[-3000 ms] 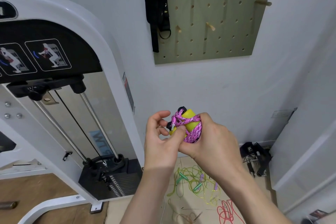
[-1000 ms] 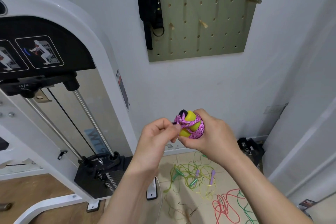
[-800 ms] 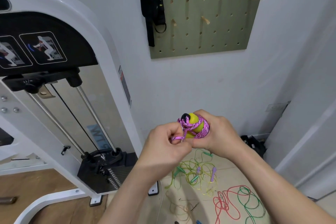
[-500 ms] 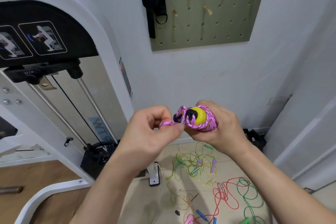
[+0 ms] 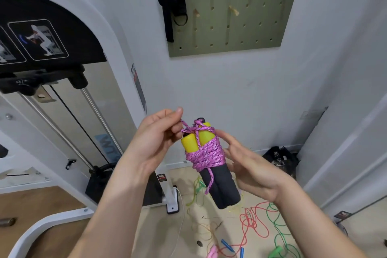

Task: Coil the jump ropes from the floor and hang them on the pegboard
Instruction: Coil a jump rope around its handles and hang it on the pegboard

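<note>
A pink jump rope [image 5: 206, 154] is wound tightly round its two yellow-and-black handles [image 5: 219, 182], forming an upright bundle in front of me. My left hand [image 5: 155, 140] pinches a loop of the pink rope at the bundle's top. My right hand [image 5: 247, 165] lies against the bundle's right side with its fingers straight and relaxed. The olive pegboard [image 5: 247, 33] with wooden pegs [image 5: 233, 10] hangs on the wall above. On the floor lie a tangled red rope [image 5: 252, 224], a green rope [image 5: 279, 228] and a yellow-green rope [image 5: 198, 191].
A black strap [image 5: 171, 2] hangs at the pegboard's left edge. A white weight machine [image 5: 62, 90] fills the left side, its foot [image 5: 172, 201] close to the ropes. A black bag [image 5: 280, 159] sits by the wall. Blue handles [image 5: 228, 246] lie on the floor.
My right hand has let go its grip and opened beside the bundle. The bundle now stands upright with its black handle ends showing. My left hand has pulled the loop upward.
</note>
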The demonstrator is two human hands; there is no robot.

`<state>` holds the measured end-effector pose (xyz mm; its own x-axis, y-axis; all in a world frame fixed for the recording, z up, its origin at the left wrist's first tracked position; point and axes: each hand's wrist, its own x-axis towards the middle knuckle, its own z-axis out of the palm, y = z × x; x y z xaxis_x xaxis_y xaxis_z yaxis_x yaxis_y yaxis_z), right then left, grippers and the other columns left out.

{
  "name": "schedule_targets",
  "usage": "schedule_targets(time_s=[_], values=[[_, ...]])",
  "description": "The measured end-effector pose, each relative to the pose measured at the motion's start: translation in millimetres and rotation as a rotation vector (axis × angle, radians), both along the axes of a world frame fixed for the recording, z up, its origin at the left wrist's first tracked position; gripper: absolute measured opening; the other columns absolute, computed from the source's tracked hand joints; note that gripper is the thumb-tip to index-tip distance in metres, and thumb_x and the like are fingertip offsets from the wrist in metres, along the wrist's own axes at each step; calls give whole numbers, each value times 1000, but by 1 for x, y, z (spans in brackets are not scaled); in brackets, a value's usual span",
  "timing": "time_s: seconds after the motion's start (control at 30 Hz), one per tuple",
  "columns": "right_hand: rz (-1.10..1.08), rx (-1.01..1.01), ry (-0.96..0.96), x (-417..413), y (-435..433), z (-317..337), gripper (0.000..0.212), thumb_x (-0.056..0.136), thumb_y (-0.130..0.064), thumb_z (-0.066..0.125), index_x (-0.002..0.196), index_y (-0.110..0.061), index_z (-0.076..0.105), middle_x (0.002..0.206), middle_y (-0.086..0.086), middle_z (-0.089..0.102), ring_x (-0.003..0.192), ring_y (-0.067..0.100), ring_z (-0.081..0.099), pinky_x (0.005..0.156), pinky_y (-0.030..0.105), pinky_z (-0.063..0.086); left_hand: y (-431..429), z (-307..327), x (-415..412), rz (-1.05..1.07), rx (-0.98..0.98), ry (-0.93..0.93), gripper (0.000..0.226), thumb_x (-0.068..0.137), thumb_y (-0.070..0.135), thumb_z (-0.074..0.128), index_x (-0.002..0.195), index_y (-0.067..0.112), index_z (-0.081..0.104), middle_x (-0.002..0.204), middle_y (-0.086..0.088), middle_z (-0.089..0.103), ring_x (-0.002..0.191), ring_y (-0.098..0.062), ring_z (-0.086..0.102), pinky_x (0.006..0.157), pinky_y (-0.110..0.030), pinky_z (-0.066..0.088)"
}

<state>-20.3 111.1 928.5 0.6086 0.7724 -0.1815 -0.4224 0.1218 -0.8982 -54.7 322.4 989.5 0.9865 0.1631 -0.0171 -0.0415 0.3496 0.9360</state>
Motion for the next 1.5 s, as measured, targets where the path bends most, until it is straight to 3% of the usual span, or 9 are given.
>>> schedule_targets(time_s=[0.17,0.33,0.5,0.6,0.83,0.97,1.17,1.3,1.5], values=[[32,128,-90,5,9,1,90,70,-61,73,147,-32,36,142,8,52,133,26,47,110,51,35,-16,-4,3,-219,142,-97,25,84,19,59,66,12,43,48,4,44,47,-10,41,51,-18,40],[-84,263,30,19,7,6,79,65,-41,86,130,-11,54,104,13,66,99,36,63,85,43,53,-38,-7,23,-300,232,-127,20,88,24,57,75,10,52,63,-4,60,60,-19,51,59,-28,43],[-384,-248,-353,38,-10,11,28,76,-33,78,102,-30,69,87,-5,66,81,11,64,73,25,51,-65,-18,56,-106,467,-58,24,96,16,53,76,10,65,60,1,61,55,-8,46,55,-16,39],[-460,-449,-666,57,-22,12,30,76,-40,77,103,-46,65,106,-9,61,98,-1,60,90,20,45,-86,-25,78,-42,337,24,27,98,16,49,79,7,66,52,3,52,47,-7,41,48,-14,36],[-408,20,-169,109,-67,12,9,75,-22,67,72,-15,64,67,1,60,61,13,54,60,25,42,-132,-17,127,-93,-17,78,19,89,15,56,83,1,66,48,2,38,41,-9,37,42,-19,35],[-424,16,-203,135,-81,16,15,78,-23,70,78,-12,60,72,11,61,65,20,58,66,30,47,-148,-19,146,-151,8,42,8,72,11,69,78,12,75,68,-2,64,63,-12,59,62,-23,49],[-718,-338,-669,167,-88,26,15,90,-25,64,76,-19,61,69,-3,62,67,16,58,67,35,48,-167,-11,175,-60,140,-29,11,82,14,64,87,7,71,81,-7,72,77,-16,68,69,-22,52],[-748,-293,-680,196,-82,43,19,92,-22,62,74,-18,64,68,0,64,66,11,58,66,33,48,-171,8,205,16,207,-99,8,90,11,60,89,9,67,64,1,65,58,-11,59,58,-22,48],[-867,-150,-638,257,-60,77,20,92,-18,61,75,-8,62,64,12,59,60,13,54,61,35,46,-165,41,272,-26,37,-141,10,90,5,57,86,5,66,73,-6,67,67,-18,63,62,-26,52]])
